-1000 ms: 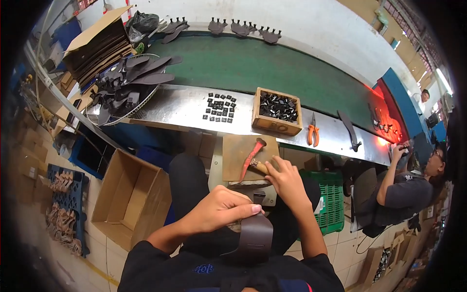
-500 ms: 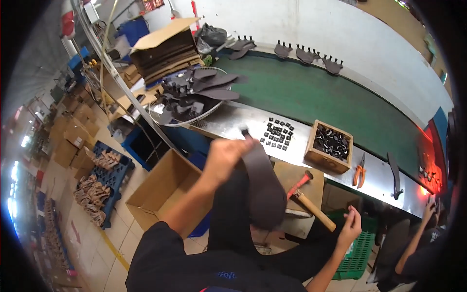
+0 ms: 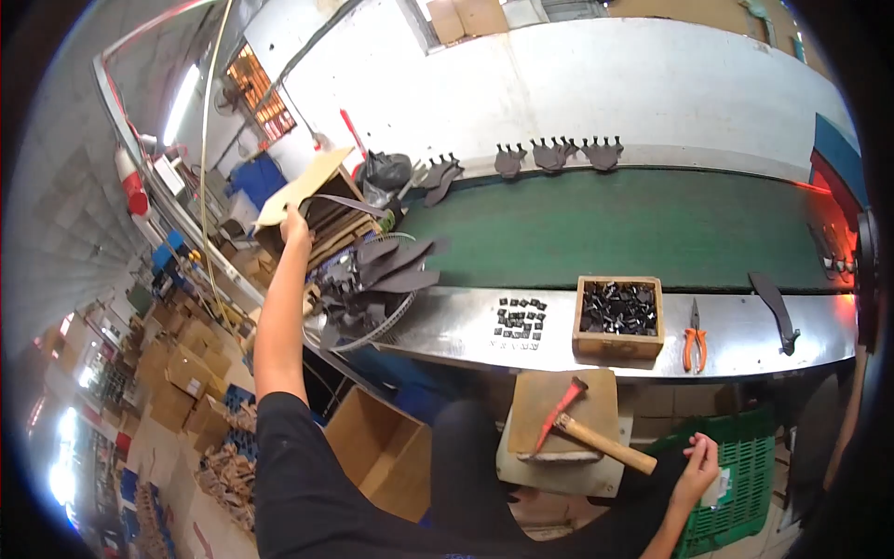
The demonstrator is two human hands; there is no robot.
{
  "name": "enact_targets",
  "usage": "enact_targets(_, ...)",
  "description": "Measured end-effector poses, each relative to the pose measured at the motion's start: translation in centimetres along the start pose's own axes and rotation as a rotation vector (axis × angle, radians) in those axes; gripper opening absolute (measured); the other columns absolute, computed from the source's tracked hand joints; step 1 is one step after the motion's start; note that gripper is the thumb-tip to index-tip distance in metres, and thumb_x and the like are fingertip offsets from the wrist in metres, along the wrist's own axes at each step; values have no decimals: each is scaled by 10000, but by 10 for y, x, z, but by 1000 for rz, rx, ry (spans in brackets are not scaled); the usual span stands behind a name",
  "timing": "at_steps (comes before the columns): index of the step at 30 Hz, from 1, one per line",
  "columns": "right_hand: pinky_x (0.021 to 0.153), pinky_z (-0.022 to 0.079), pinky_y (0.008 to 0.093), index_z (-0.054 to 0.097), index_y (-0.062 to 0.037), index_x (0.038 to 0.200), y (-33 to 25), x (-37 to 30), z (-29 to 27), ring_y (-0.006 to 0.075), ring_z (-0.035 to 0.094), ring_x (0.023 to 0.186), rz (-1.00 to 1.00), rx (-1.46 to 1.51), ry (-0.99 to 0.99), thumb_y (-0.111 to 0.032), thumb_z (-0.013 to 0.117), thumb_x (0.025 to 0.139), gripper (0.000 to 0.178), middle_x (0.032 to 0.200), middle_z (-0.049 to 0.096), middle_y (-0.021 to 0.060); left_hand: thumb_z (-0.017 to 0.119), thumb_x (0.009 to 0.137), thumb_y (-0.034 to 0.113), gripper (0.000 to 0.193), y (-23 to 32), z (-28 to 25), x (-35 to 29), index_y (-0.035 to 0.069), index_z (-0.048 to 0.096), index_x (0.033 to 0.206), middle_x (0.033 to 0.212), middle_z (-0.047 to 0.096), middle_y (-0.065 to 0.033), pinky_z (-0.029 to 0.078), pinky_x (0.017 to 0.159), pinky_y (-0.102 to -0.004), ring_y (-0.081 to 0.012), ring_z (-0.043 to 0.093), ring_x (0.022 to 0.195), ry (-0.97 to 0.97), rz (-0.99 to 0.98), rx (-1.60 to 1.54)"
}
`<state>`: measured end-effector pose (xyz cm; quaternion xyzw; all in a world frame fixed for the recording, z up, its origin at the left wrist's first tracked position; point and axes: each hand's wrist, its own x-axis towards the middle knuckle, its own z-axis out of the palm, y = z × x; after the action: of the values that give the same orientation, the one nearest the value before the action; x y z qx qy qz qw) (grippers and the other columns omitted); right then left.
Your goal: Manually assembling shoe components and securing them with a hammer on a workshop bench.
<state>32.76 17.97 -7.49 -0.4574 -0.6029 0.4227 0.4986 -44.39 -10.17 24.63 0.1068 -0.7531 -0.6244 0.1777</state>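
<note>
My left hand (image 3: 293, 225) is stretched far out to the left, closed on one end of a dark grey shoe sole (image 3: 352, 202). It holds the sole at the open cardboard carton (image 3: 321, 174), whose tan flap stands raised. Below the sole, a round wire basket (image 3: 386, 321) is heaped with more dark soles and straps. Near my right knee hovers my right hand (image 3: 700, 466), its fingers curled in; whether anything small is between them is hidden. A hammer (image 3: 601, 443) with a red head and wooden handle lies on a tan-topped block (image 3: 531, 396) between my legs.
Small black square pieces (image 3: 520, 319) lie on the metal ledge (image 3: 447, 321). Beside them are a wooden box of metal clips (image 3: 617, 312), orange-handled pliers (image 3: 695, 343) and one dark sole (image 3: 771, 303). Behind runs a green conveyor belt (image 3: 577, 228). A green crate (image 3: 745, 475) stands at right.
My left hand has carried the sole from over my lap up and left to the carton. My view has swung with it. My right hand stays low by my knee.
</note>
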Motion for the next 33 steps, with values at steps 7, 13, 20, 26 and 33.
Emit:
enact_targets(7, 689, 443, 233, 652, 19, 1067, -1, 8, 8, 76, 518, 722, 113, 104, 29, -180, 504, 1056, 247, 915, 639, 51, 392, 984, 534, 640, -15, -4, 51, 14, 614, 1283, 1196, 602, -259, 467, 913, -521, -419, 583, 1071, 338, -59, -25)
enact_targets(13, 693, 439, 232, 652, 17, 1073, 11, 15, 28, 75, 518, 726, 110, 139, -15, -187, 495, 1059, 257, 920, 636, 53, 780, 704, 340, 489, -62, -69, 135, -27, 713, 1019, 1034, 692, -204, 460, 899, -459, -329, 633, 1003, -5, 185, 625)
enact_targets(20, 711, 465, 244, 653, 32, 1070, 5, 6, 16, 94, 567, 766, 98, 58, 5, -168, 504, 1053, 249, 853, 622, 44, 724, 795, 205, 266, -119, -59, 151, -44, 753, 884, 781, 695, -91, 491, 720, -383, -212, 626, 747, -250, 477, 651)
enact_targets(26, 718, 537, 267, 665, 16, 1103, -18, 15, 23, 133, 656, 816, 114, 78, -45, -182, 563, 1025, 237, 990, 712, 97, 623, 925, 181, 267, -111, -18, -3, 45, 699, 1142, 1104, 694, -144, 491, 940, -389, -308, 653, 1040, -237, 1114, 749)
enact_targets(33, 983, 429, 480, 436, 27, 1362, -10, 197, -35, 441, 499, 1184, -355, -701, 291, -238, 634, 935, 541, 1286, 512, 261, 643, 840, 50, 228, -39, -45, -352, 43, 653, 1067, 1249, 611, -139, 329, 1073, -435, -329, 537, 1217, -907, 1481, 476)
